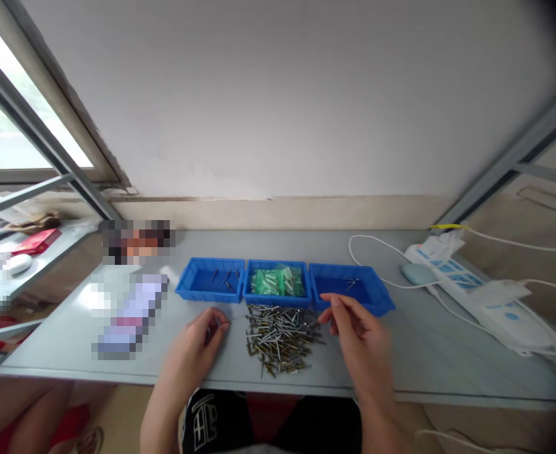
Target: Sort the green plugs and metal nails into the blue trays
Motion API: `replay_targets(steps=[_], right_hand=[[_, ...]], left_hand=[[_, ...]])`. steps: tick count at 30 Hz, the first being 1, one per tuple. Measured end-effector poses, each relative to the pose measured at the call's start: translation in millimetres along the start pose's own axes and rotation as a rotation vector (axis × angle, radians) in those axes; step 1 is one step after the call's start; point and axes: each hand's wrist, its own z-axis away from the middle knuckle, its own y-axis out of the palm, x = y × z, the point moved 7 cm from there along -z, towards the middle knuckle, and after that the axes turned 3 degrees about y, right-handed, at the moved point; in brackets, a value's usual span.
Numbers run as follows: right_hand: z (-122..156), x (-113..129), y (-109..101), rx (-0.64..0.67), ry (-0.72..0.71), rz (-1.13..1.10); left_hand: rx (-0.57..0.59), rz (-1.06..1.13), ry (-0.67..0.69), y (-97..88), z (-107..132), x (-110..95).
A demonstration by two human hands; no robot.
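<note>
A heap of small metal pins [280, 339] lies on the grey table [429, 353] in front of me. Behind it stand three blue trays in a row: the left tray [210, 280] holds a few pins, the middle tray [278, 282] holds green pieces, the right tray [353, 287] holds one or two pins. My left hand [197, 347] is left of the heap, fingers pinched on one thin pin. My right hand [356, 331] hovers at the heap's right edge, fingers curled together near the right tray's front wall; what they hold is too small to see.
A white power strip [476, 290] with cables and a pale mouse [417, 273] lie at the right. Blurred objects lie on the table's left part. A metal frame and window are at the far left. A wall runs behind the table.
</note>
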Motion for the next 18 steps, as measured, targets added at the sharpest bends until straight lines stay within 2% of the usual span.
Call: replay_targets(steps=[3,6,8,10,14,18], right_hand=[[6,12,20,0.095,-0.068,0.031],[18,26,54,0.298,-0.182,0.084],[29,33,77,0.441,-0.252,0.11],[36,34,92,0.525,-0.286,0.133],[36,23,97,0.526,-0.281,0.227],[25,15,79,0.429,-0.243,0.25]], left_hand=[[-0.077,0.053,0.038,-8.2,3,-8],[-0.115,0.12,0.083,-9.9,6,-24],[-0.122,0.162,0.117,-6.8,8,-36],[-0.09,0.203,0.143,1.5,8,-46],[-0.028,0.194,0.128,18.1,4,-48],[-0.079,0.099,0.082,12.8,-3,-30]])
